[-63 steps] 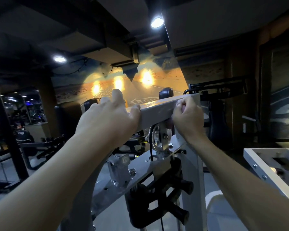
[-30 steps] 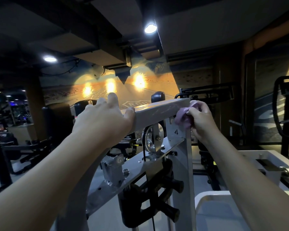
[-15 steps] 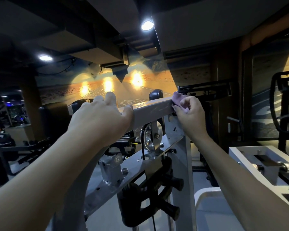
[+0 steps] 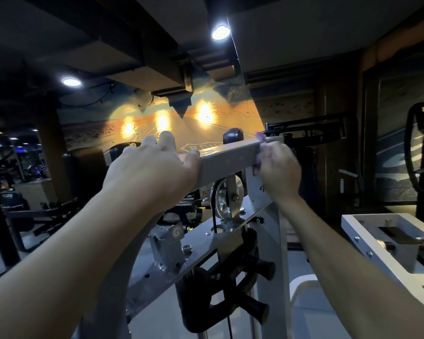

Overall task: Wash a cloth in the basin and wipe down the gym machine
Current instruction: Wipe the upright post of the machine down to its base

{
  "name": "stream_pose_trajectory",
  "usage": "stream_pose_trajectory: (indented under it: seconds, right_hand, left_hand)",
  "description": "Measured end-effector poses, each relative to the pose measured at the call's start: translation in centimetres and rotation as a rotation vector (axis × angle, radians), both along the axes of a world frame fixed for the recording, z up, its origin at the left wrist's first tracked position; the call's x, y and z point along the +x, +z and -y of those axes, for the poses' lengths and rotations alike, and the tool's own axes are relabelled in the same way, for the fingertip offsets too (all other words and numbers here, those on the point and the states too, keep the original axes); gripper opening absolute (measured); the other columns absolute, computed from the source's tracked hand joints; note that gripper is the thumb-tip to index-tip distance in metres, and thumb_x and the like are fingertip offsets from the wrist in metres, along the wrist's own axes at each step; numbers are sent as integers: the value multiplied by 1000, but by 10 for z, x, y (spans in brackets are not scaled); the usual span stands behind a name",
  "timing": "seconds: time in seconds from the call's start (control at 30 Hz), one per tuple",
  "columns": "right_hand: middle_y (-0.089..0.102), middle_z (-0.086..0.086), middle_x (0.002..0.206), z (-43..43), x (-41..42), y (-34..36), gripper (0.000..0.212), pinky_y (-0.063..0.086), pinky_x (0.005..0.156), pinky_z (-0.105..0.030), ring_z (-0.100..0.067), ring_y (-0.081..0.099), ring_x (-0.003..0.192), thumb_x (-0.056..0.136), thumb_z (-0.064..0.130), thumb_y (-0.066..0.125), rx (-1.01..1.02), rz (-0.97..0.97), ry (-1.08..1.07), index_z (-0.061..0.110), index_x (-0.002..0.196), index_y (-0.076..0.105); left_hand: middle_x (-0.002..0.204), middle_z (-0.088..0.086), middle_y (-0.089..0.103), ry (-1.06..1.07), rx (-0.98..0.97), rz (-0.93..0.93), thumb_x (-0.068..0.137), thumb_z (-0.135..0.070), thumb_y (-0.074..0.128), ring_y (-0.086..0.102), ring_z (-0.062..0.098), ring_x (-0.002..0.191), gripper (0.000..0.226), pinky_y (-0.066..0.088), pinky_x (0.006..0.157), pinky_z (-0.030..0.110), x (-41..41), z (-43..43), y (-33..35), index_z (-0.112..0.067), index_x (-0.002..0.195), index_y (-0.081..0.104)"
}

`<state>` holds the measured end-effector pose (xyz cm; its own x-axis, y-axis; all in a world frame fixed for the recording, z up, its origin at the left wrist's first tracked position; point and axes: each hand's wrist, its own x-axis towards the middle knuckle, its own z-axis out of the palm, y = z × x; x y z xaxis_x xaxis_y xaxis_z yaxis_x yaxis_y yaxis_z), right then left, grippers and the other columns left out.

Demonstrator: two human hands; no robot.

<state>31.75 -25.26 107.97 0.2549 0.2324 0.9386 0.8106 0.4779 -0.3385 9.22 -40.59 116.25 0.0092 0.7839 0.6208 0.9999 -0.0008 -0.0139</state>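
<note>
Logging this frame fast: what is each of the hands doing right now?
Left hand: grips the grey top bar, fingers curled over it.
Right hand: holds the purple cloth against the bar's end.

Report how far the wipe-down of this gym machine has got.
Done: the small purple cloth is already at the machine, so any washing is behind; no basin shows here.

In hand: the right hand pinches the cloth against the far end of the grey square top beam, while the left hand grips the beam.

Left: the angled metal plate, silver pulley and black knobbed handle show no wiping yet.
</note>
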Motion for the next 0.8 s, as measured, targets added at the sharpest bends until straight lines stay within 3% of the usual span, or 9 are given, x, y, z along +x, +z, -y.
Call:
stream_pose_trajectory:
  seconds: [0.07,0.17,0.23,0.33,0.4,0.47,0.57,0.7,0.8]
  right_hand:
    - [66,4,79,-1,4,4,34,47,64,-30,-15,63,76,108,34,44,-101,-146,6,20,81,61]
    - [65,12,72,34,-31,3,18,43,61,-9,9,58,67,106,20,56,45,-52,203,17,90,64]
    - [62,11,69,40,-37,2,17,37,58,-4,10,55,63,104,16,58,96,11,242,18,87,61]
    - [60,7,69,13,-10,26,20,44,54,-14,-13,61,65,101,26,54,-175,-335,129,19,82,57]
    - [64,2,72,6,-6,30,24,54,61,-34,-20,64,70,98,33,50,-253,-485,85,17,83,59]
    - [64,2,68,22,-31,24,25,49,56,-32,-11,59,61,100,32,52,-98,-369,152,19,79,57]
    - [57,10,61,38,-50,12,25,40,50,-12,2,52,53,104,21,55,75,-116,230,16,80,54]
    - [56,3,65,9,-15,34,28,41,50,-29,-20,62,63,103,31,47,-165,-449,68,17,79,50]
    - [48,10,58,40,-52,22,27,32,45,-10,2,50,50,105,21,53,66,-213,198,18,78,50]
  left_hand:
    - [124,13,52,4,-8,3,99,-68,22,53,35,114,61,37,78,40,1,1,0,-18,131,40]
    - [126,13,52,3,-13,0,99,-68,22,53,34,114,62,39,78,40,1,0,0,-19,134,39]
    - [127,13,52,5,-11,4,99,-68,22,53,34,114,63,39,78,40,1,0,0,-19,135,39]
    - [129,13,51,11,-10,3,99,-68,22,52,34,115,63,38,77,40,2,1,-1,-19,135,39]
    - [129,13,51,15,-8,8,100,-68,23,52,34,115,62,37,77,40,2,2,-1,-19,134,40]
    - [129,13,51,15,-11,7,100,-68,23,52,34,116,62,38,77,40,2,2,0,-20,134,40]
    - [130,11,50,10,-17,39,100,-68,23,50,34,118,60,36,80,41,3,2,1,-21,134,40]
    - [131,9,49,-1,-32,53,100,-68,23,49,33,118,60,35,81,40,3,3,0,-21,134,40]
    - [130,8,49,5,-40,72,100,-68,24,48,33,119,58,36,82,41,2,4,3,-23,132,40]
